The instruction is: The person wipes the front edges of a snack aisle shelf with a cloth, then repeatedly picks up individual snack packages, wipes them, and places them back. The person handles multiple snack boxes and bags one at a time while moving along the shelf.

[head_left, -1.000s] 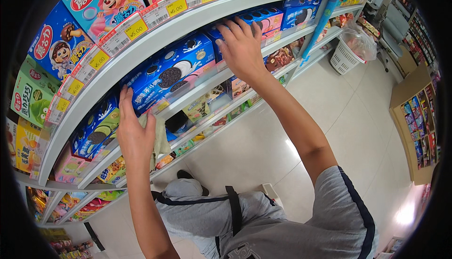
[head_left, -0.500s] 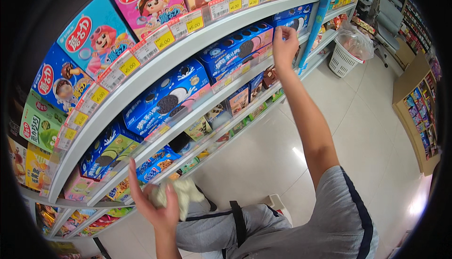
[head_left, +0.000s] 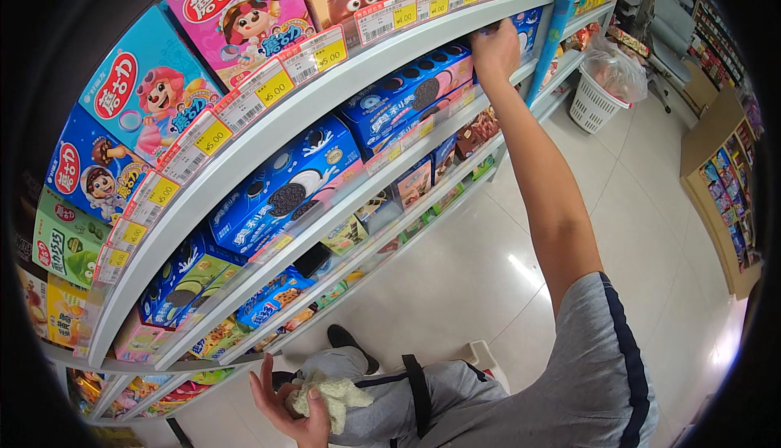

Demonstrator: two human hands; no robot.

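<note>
Loosely cupped, my left hand (head_left: 286,406) holds a crumpled pale-yellow cloth (head_left: 329,395) low at the bottom edge of the view, just above my lap; the thumb and lower fingers curl around it while the other fingers fan up and open. Up high, my right hand (head_left: 495,51) stretches at the end of a straight arm to the shelf edge, fingers bent over the front of a blue biscuit box (head_left: 525,26) on the second shelf. Whether it is clamping that box or only pressing on it I cannot tell, since the fingertips are tucked out of sight behind the white shelf lip (head_left: 455,37).

From biggest to smallest around me: the white shelving unit (head_left: 244,151) sweeps across the whole left side, curving from lower left to upper right. The pale tiled floor (head_left: 488,277) fills the middle. My grey trousers with a dark strap (head_left: 419,395) sit below, one dark shoe (head_left: 350,342) showing by the base of the shelves. A wooden display rack (head_left: 720,196) stands far right, well apart. A white basket with a clear bag (head_left: 598,94) rests on the floor past the end of the shelves. Large pink, blue and green cartoon snack boxes (head_left: 236,17) line the top shelf, rows of blue sandwich-biscuit packs (head_left: 285,192) below them, then yellow price tags (head_left: 211,135) along the shelf rails.
</note>
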